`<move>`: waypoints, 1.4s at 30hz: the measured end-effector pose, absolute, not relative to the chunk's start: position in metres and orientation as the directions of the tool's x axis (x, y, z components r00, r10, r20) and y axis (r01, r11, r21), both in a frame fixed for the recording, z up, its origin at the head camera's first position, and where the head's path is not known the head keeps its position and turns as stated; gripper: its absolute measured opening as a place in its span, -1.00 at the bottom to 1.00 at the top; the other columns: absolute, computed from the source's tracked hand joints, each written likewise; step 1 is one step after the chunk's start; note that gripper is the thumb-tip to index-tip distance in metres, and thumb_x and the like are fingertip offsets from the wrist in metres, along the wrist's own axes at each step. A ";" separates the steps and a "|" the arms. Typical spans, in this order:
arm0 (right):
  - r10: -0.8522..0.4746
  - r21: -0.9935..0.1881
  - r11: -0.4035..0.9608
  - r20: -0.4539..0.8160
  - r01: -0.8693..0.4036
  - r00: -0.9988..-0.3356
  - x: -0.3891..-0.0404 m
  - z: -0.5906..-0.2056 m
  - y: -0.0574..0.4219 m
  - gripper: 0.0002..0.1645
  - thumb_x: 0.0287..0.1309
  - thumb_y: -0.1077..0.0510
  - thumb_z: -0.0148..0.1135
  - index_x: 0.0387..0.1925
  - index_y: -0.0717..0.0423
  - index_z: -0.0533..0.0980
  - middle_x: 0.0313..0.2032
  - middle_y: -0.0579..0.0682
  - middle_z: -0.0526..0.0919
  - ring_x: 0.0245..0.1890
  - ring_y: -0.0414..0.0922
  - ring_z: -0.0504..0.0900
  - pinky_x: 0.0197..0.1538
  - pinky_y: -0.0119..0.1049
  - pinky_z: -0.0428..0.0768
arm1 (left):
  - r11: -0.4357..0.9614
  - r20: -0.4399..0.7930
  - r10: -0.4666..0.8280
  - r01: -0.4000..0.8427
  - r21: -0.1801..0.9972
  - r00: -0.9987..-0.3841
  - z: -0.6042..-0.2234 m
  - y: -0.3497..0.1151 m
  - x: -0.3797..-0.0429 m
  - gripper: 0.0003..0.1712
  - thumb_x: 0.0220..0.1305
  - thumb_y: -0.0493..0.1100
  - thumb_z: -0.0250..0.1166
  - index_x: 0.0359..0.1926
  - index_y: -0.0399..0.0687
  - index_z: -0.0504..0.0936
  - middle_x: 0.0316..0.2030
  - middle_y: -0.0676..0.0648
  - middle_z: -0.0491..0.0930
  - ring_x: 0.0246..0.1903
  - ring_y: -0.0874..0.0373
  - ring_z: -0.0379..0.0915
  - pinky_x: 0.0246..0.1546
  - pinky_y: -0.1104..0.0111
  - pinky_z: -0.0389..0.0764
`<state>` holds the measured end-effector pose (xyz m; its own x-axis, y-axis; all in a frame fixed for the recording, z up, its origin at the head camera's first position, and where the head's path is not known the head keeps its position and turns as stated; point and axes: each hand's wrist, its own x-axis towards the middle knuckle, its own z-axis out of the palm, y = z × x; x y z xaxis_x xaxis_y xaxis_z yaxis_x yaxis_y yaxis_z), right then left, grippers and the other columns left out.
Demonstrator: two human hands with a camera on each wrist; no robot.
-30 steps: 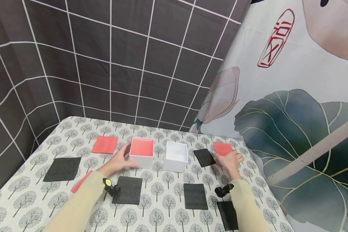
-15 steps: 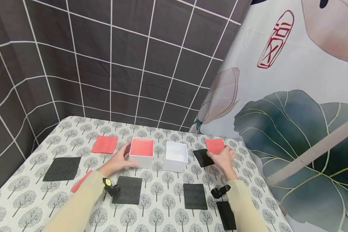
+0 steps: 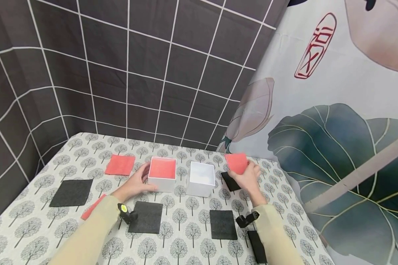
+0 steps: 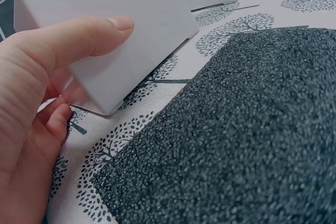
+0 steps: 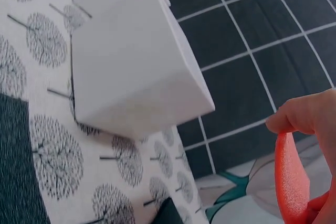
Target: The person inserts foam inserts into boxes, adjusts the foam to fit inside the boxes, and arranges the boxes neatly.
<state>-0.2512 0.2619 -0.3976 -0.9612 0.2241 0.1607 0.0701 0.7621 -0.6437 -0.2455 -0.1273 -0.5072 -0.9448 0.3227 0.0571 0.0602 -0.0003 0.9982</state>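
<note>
With thumb and finger, my right hand (image 3: 248,177) pinches a red felt square (image 3: 237,163), held up above a black felt square (image 3: 230,182) on the right of the table. In the right wrist view the red square (image 5: 292,179) hangs edge-on from the fingers. My left hand (image 3: 136,184) grips the left white box (image 3: 161,184), thumb on its front face and the other fingers at its side. Red lining or felt fills that box's open top. The right white box (image 3: 200,188) stands beside it, pale inside, untouched. Up close in the left wrist view, the thumb lies flat against the box (image 4: 152,3).
Around the boxes lie more black felt squares, at far left (image 3: 71,193), front middle (image 3: 146,217), front right (image 3: 223,224) and under the right sleeve (image 3: 257,246). One red square (image 3: 120,165) lies back left, another (image 3: 93,208) partly under the left sleeve. A grid-patterned curtain (image 3: 146,73) hangs behind the table.
My right hand has lifted the red square off the table at the right and carried it leftward, over the black square. The left hand and both boxes have stayed put.
</note>
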 end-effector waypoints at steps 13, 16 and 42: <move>0.103 -0.609 0.791 0.220 -0.054 -0.970 -0.241 -0.389 0.234 0.09 -0.29 -0.01 0.41 0.27 0.26 0.11 0.06 0.27 0.14 0.06 0.11 0.10 0.02 0.09 0.37 | -0.001 0.054 0.317 0.057 0.998 -0.947 -0.510 -0.126 -0.245 0.33 -0.20 -0.28 0.52 0.44 -0.14 -0.23 0.41 -0.20 -0.12 0.36 -0.11 -0.12 0.29 0.20 0.11; 0.070 -0.610 0.787 0.228 -0.086 -0.971 -0.237 -0.387 0.227 0.09 -0.28 -0.01 0.41 0.28 0.24 0.10 0.07 0.26 0.13 0.06 0.10 0.11 -0.01 0.07 0.40 | 0.003 0.057 0.316 0.061 0.998 -0.947 -0.510 -0.127 -0.245 0.33 -0.21 -0.28 0.52 0.44 -0.15 -0.22 0.41 -0.21 -0.11 0.36 -0.11 -0.11 0.29 0.21 0.11; -0.099 -0.639 0.720 0.293 -0.272 -0.951 -0.229 -0.389 0.177 0.09 -0.34 0.05 0.45 0.28 0.18 0.13 0.06 0.17 0.16 0.06 0.04 0.12 0.01 0.04 0.44 | -0.010 0.066 0.323 0.066 0.998 -0.944 -0.502 -0.126 -0.241 0.32 -0.20 -0.27 0.52 0.44 -0.12 -0.21 0.41 -0.18 -0.10 0.35 -0.10 -0.08 0.27 0.24 0.17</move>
<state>-0.2290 0.1766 -0.3886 -0.9510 -0.0993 0.2927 -0.2719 0.7195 -0.6391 -0.2412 -0.1264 -0.5019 -0.9440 0.3233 0.0659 0.0663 -0.0096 0.9978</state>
